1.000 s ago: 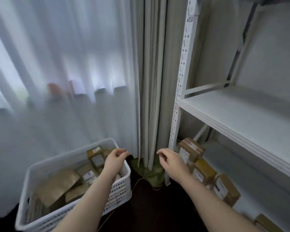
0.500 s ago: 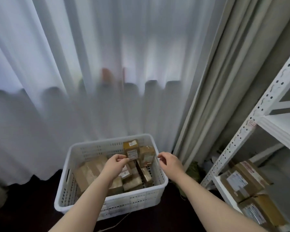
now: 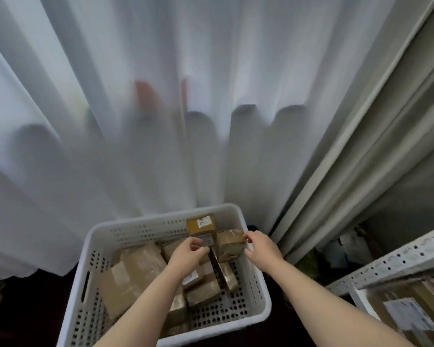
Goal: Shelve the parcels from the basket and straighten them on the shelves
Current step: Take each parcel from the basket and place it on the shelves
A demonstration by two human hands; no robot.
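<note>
Picking stage of a shelving job: two bare arms reach down into a white perforated basket on the dark floor at the lower centre of the frame, where taped cardboard parcels lie jumbled at all angles. The right hand grips a brown parcel propped against the basket's right wall, its fingers over the top corner and the thumb under the near edge. The left hand hovers just beside it with fingers curled over the pile, below a yellow parcel standing at the back wall; whether they pinch anything cannot be told, since the hand covers what lies beneath. The next move, by the look of it, calls for lifting the brown parcel clear of its neighbours and carrying it right to the white shelf rack – only a perforated rail of it shows at the lower right, cut off by the frame edge. A labelled box already on that rack is blurred, its print unreadable. How many parcels lie under the top layer is hidden, and dim shapes behind the sheer curtain – one reddish – cannot be made out beside the heavier drape at right
</note>
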